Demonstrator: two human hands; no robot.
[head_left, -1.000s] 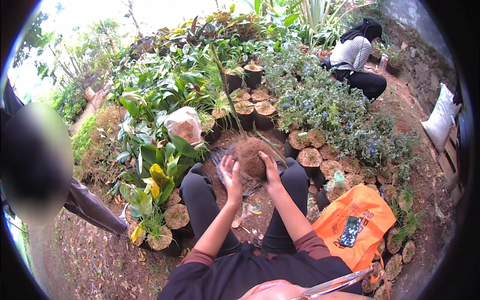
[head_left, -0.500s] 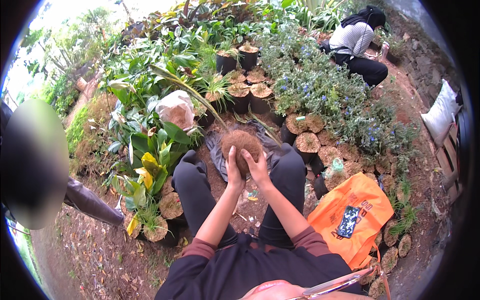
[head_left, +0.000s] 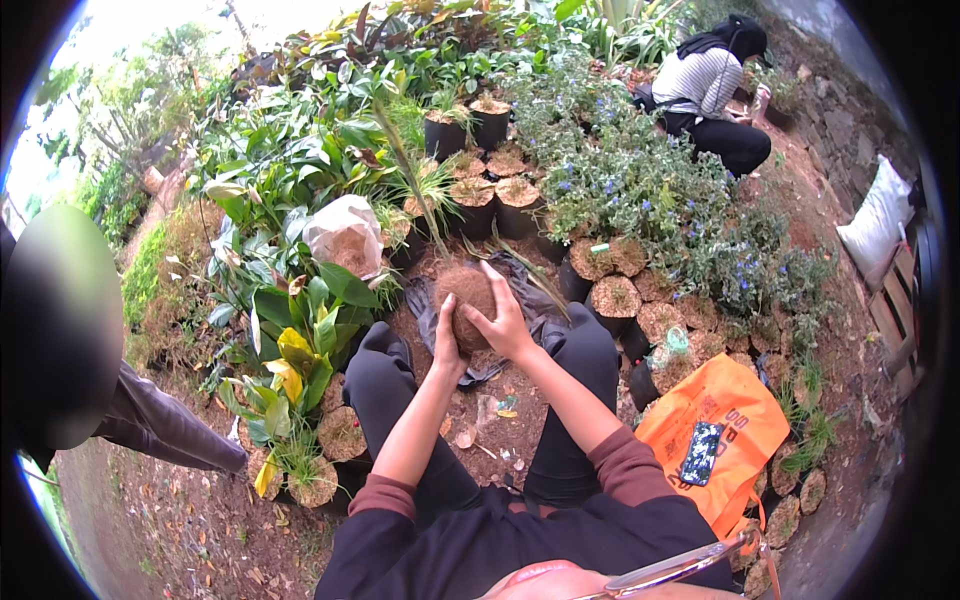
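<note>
A round brown root ball [head_left: 462,290] wrapped in coir fibre sits between my palms, above the ground between my knees. From its top a long green-brown stem [head_left: 410,182] rises, leaning a little left. My left hand [head_left: 447,343] cups the ball's lower left side, thumb against its front. Around the right side curves my right hand [head_left: 508,318], its fingers reaching up toward the top. Under and behind the ball lies a crumpled dark grey plastic sheet [head_left: 535,318]. The ball's underside and some fingertips are hidden.
A white bag of brown fibre [head_left: 345,232] stands at the left among leafy plants. Potted plants in black bags [head_left: 517,205] crowd ahead and right. An orange bag [head_left: 735,400] with a phone [head_left: 701,453] on it lies right. One person [head_left: 705,90] crouches far right; another's sleeve [head_left: 170,425] shows left.
The root ball has shifted slightly left and turned, so its stem stands more upright. My right hand has moved higher along the ball's right side, while my left hand stays at the lower left.
</note>
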